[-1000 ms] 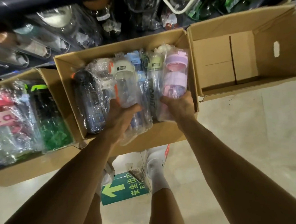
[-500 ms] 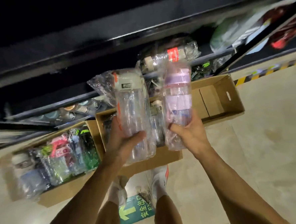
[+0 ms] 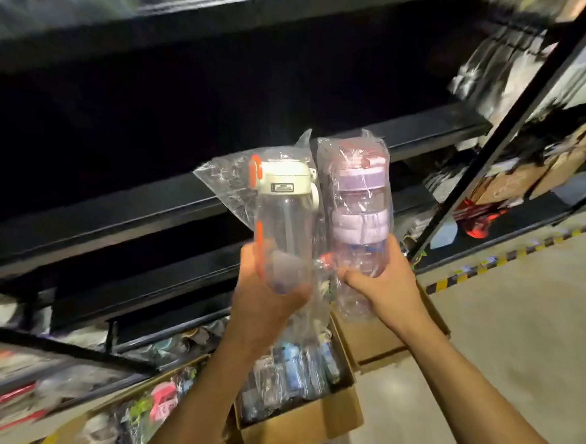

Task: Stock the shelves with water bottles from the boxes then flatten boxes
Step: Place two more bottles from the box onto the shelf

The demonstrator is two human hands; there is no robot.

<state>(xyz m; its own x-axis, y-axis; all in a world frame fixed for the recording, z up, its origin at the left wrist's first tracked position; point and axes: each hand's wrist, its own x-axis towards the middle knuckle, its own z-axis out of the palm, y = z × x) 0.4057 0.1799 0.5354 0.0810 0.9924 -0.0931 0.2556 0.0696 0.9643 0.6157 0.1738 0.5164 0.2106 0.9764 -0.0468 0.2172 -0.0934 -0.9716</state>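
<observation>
My left hand (image 3: 265,299) grips the lower part of a clear bottle with a white lid and orange trim (image 3: 284,222), wrapped in a plastic bag. Beside it, my right hand (image 3: 384,285) grips a clear bottle with a lilac lid and band (image 3: 357,204), also bagged. Both bottles stand upright, side by side, raised in front of a dark black shelf (image 3: 112,212). Below my arms an open cardboard box (image 3: 297,424) holds several more wrapped bottles.
A second box of bottles (image 3: 125,427) sits at lower left, and another cardboard box (image 3: 378,343) lies behind my right wrist. Shelves to the right hold packed goods (image 3: 522,173). A yellow-black striped line (image 3: 513,256) runs along the pale floor at right.
Both hands have lifted the two bottles out of the box and up toward the dark shelf. The view has tilted upward, and the boxes now lie low in the frame.
</observation>
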